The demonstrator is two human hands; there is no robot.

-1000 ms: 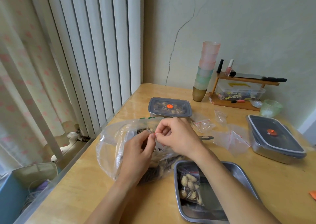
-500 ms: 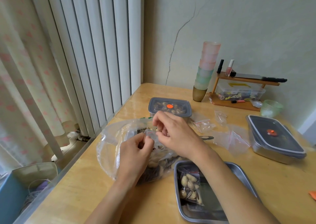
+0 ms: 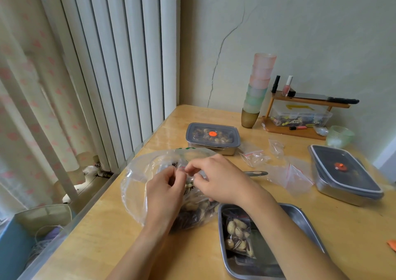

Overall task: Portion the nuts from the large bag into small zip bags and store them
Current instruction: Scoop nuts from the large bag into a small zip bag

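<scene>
Hands meet close together above the table (image 3: pixel 347 226), both clamped on one thing: the left hand (image 3: pixel 165 194) and the right hand (image 3: pixel 220 181) each pinch the top edge of a small zip bag (image 3: pixel 186 173), with thumbs and fingertips nearly touching. Its red-lined mouth runs 9 to 3 o'clock between them. The body of it hangs down, mostly hidden behind the knuckles. A few pale nuts (image 3: pixel 189 187) show just below the pinch, but I cannot tell whether they sit inside it or in the large bag (image 3: pixel 135 181). That one lies directly under the hands, clear and slumped open, with dark nuts heaped at its 6 o'clock end.

The move ahead, as I judge it, is to seal the strip and lay the small zip bag down. That turns on the tray (image 3: pixel 297 215), which sits at 5 o'clock from the hands, just beside the large bag, its long axis running 11 to 5. The right forearm crosses its far corner, so the right hand is the nearer one.

Count:
- one large bag
- one small zip bag in hand
- one filled bag (image 3: pixel 237 237) lying in the tray
- at least three empty zip bags (image 3: pixel 255 156), loose from 2 to 3 o'clock
- one spoon handle (image 3: pixel 257 173) at 3 o'clock
- two lidded boxes (image 3: pixel 212 135), one at 12 o'clock and one at 3 o'clock further out
</scene>
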